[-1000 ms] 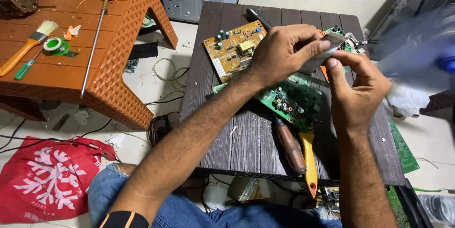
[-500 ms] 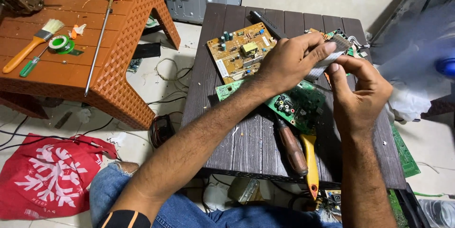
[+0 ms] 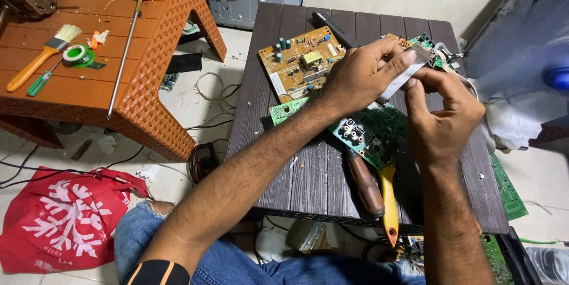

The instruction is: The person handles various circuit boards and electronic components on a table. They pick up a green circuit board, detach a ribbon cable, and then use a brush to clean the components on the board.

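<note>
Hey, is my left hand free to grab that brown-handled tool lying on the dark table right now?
Probably not right away. The left hand is pinching the flat grey ribbon cable together with the right hand. The brown-handled tool lies uncovered near the table's front edge, so the path looks open once the cable is let go.
</note>
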